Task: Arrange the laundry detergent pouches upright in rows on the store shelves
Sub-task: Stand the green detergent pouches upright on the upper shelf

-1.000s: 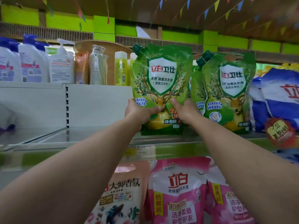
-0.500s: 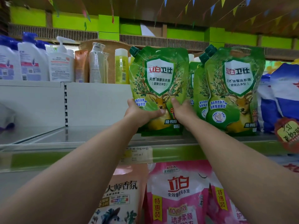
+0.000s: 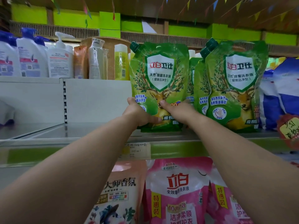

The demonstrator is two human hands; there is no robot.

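Observation:
A green detergent pouch (image 3: 159, 75) with a deer and a shield label stands upright on the upper shelf (image 3: 97, 136). My left hand (image 3: 139, 113) grips its lower left side. On the lower right of the same pouch, my right hand (image 3: 177, 109) presses the front with the thumb. Just to the right, two more green pouches (image 3: 233, 81) stand upright, one behind the other. Both forearms reach up from the bottom of the view.
Bare shelf lies left of the held pouch. Blue-and-white pouches (image 3: 278, 97) crowd the right end. Shampoo and pump bottles (image 3: 59, 60) line the raised ledge behind. Pink pouches (image 3: 178, 191) and a peach pouch (image 3: 119, 191) fill the shelf below. A red price tag (image 3: 289, 130) hangs at right.
The held green pouch has gone from slightly raised to resting upright on the shelf. Both hands stay on its lower part, and the view has drifted a little closer.

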